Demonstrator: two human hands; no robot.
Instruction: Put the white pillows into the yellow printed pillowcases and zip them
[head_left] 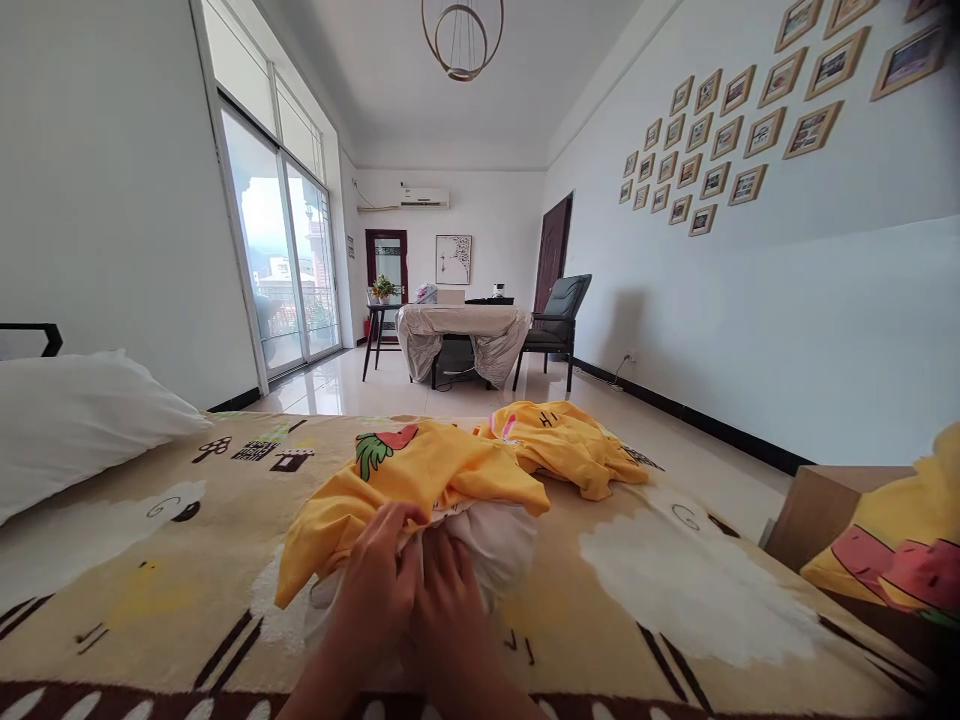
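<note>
Leftmost, a white pillow [82,425] is lying on the blanket [187,560], well apart from the hands. Toward the middle, the printed yellow cloth [420,460] is spreading crosswise just beyond the fingers, its long axis slanting from a nearer left corner to a farther right end. The left hand [386,555] is touching its near edge, the fingers bending there; whether they are pinching it, I cannot tell. So the yellow cloth is lying ahead of both hands, with the left hand sitting nearer to it. Just beside, the right hand [444,570] is pressing its fingers against the white cloth [499,545], which is bulging out from under the yellow one toward the right; its fingertips are hiding, so I cannot tell if it is gripping. Farther right and beyond, a second yellow cloth [577,445] is lying crumpled beside the first. At far right, more yellow cloth [911,535] is draping over a cardboard box [814,510].
</note>
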